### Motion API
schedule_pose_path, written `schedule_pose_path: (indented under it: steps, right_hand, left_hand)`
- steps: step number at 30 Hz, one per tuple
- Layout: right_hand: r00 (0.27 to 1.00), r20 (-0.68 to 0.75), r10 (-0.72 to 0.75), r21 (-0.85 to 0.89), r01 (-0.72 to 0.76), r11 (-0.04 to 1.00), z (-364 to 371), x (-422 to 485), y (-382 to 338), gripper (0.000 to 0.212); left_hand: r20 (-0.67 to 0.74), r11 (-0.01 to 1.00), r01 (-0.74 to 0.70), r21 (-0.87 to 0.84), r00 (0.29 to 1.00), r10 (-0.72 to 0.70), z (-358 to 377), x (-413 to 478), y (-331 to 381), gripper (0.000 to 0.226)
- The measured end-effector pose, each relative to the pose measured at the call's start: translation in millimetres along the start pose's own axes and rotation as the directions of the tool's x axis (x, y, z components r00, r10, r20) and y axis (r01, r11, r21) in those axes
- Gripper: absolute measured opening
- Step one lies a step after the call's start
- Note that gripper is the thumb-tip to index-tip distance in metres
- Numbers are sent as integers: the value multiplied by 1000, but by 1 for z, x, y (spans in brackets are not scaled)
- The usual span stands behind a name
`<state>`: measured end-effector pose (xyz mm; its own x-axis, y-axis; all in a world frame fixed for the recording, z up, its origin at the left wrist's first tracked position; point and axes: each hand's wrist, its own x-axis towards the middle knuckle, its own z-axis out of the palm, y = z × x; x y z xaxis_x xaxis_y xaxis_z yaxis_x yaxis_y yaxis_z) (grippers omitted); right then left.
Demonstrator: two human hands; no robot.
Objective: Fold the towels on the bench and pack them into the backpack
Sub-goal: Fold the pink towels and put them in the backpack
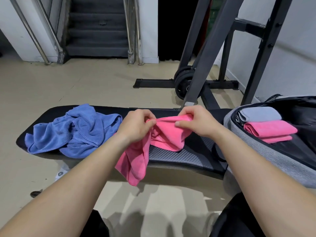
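Already the open backpack (273, 154), lying at the right end of the tabletop (188, 156), holds three folded towels: a grey towel (259, 115) at the back and two folded pink towels (270, 129) stacked just in front of it. Over the middle of the tabletop, the left hand (136, 125) and right hand (196, 122) each pinch the top edge of a loose pink towel (167, 135) with curled fingers (148, 117). Its lower part hangs off the near edge. A crumpled blue towel (73, 132) lies at the left end.
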<state>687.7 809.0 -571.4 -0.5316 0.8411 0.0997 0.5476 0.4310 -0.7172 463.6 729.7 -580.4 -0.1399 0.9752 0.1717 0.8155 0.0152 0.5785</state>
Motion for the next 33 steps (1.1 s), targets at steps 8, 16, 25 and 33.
schedule_pose_path:
  steps: [8,16,25,33]
  right_hand:
    - [997,9,79,322,-77,944,-12,-11,5,10]
    - [950,-218,224,130,-200,971,-1,-3,3,14]
    - [989,-30,143,171,-135,976,25,-13,-34,12]
    - [984,-84,156,93,-148,985,28,-17,-36,11]
  left_hand:
    - [-47,995,95,40,995,-93,-5,0,-9,10]
    - [-76,982,176,-72,980,-181,-13,-7,4,13]
    - [231,824,311,-473,947,-224,-24,-24,22,30]
    - [226,860,192,-473,970,-92,-28,-28,15,9]
